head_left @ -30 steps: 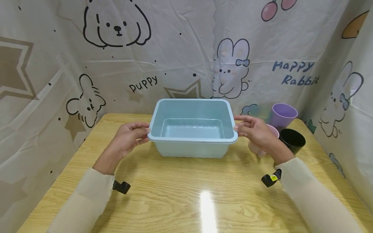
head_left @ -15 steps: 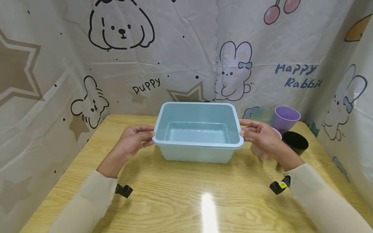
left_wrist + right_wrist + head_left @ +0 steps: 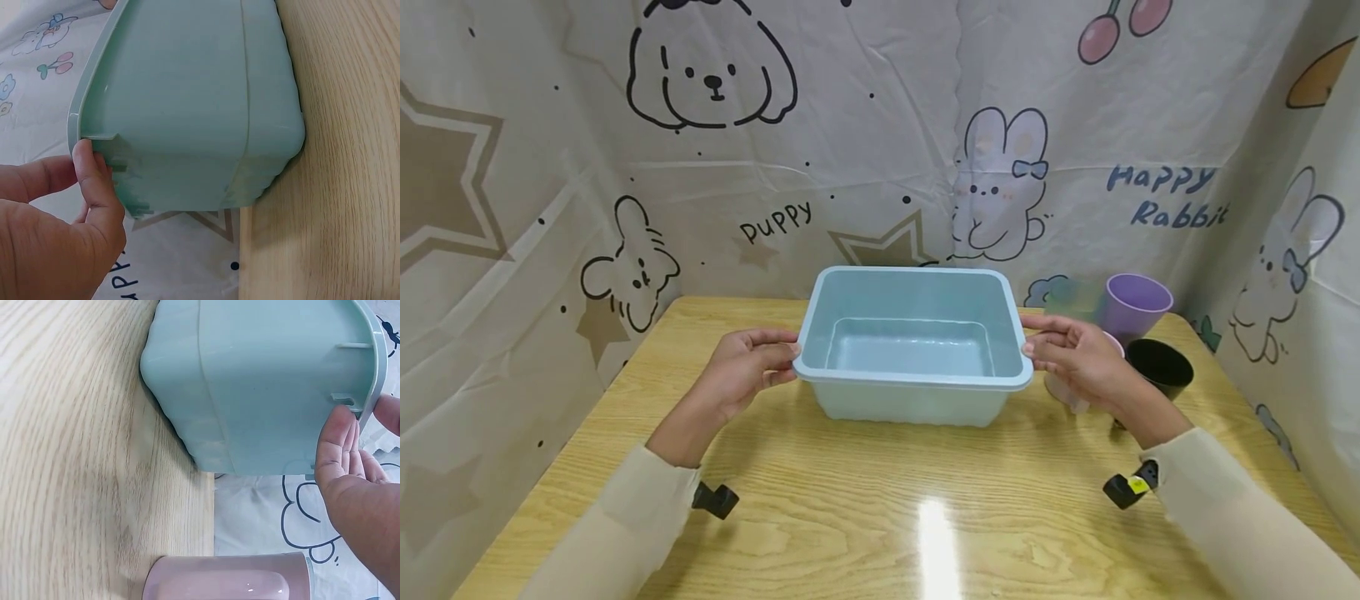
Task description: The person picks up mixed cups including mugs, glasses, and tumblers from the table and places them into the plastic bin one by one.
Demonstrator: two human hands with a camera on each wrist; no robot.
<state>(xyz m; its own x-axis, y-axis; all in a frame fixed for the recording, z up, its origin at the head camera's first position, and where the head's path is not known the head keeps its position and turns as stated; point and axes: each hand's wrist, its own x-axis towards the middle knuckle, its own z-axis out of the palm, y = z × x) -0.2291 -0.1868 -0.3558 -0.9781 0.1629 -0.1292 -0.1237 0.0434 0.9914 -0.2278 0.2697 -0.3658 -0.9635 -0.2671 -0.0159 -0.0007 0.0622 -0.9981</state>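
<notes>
A light blue plastic basin (image 3: 917,404), rectangular and with nothing inside, stands on the wooden table in the middle of the head view. My left hand (image 3: 748,371) pinches its rim at the left end, thumb over the edge and fingers below. At the opposite end, my right hand (image 3: 1078,358) pinches the rim in the same way. The right wrist view shows those fingertips (image 3: 340,419) under the lip of the basin. In the left wrist view the thumb (image 3: 84,156) presses near the rim's corner.
Right of the basin stand a purple cup (image 3: 1138,304), a black cup (image 3: 1159,367) and a pink cup (image 3: 1060,392), partly hidden behind my right hand. A greenish translucent thing (image 3: 1071,296) is behind them. A printed curtain (image 3: 865,133) surrounds the wooden table (image 3: 850,517).
Both hands and the basin have shifted a little to the right and toward me in the head view, mostly in the first half second. The view itself also moved slightly. The grip stays the same.
</notes>
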